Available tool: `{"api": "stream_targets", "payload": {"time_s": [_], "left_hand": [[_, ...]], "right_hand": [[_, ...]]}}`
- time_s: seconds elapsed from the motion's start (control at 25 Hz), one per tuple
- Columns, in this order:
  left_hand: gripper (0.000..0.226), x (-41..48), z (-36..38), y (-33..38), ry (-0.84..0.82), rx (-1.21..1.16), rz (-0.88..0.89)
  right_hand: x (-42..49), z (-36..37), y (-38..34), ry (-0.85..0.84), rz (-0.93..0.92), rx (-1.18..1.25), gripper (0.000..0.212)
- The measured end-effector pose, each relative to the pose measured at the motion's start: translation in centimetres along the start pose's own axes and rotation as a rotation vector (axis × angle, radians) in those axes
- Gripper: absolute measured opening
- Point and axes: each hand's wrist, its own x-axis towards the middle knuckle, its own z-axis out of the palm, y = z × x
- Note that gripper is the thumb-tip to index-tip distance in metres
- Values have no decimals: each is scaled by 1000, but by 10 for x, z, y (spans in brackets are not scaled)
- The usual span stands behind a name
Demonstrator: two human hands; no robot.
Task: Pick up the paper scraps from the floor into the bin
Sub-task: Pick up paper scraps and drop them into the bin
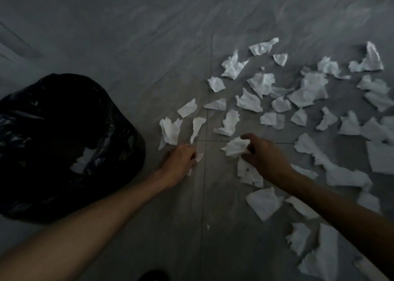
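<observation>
- My right hand [264, 155] pinches a crumpled scrap [235, 146] between thumb and fingers, grip closed on it, just off the floor [149, 46].
- My left hand [179, 163] is curled low on the tile, grip mostly closed, with a small scrap [199, 157] showing at the fingertips; whether it is truly held, I cannot tell.
- The bin [119, 135], lined with a black bag, sits to my left, a few white pieces [82, 162] already inside.
- Most of the paper scraps [309, 93] lie spread across the floor to my right.
- I judge this the gathering step, early on: next I must carry both handfuls over the bin's rim and let go.
</observation>
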Motion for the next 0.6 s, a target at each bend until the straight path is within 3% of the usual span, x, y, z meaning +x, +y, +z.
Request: {"api": "stream_targets", "payload": {"time_s": [0.16, 0.36, 0.48, 0.6], "left_hand": [[18, -32, -34, 23, 21, -101, 7], [8, -54, -110, 55, 89, -240, 53], [10, -70, -159, 66, 232, -367, 94], [11, -98, -207, 59, 481, -422, 138]], "right_hand": [[13, 20, 5, -4, 22, -114, 40], [11, 31, -7, -28, 31, -196, 12], [7, 26, -39, -13, 22, -2, 10], [-7, 5, -103, -82, -18, 407, 5]]}}
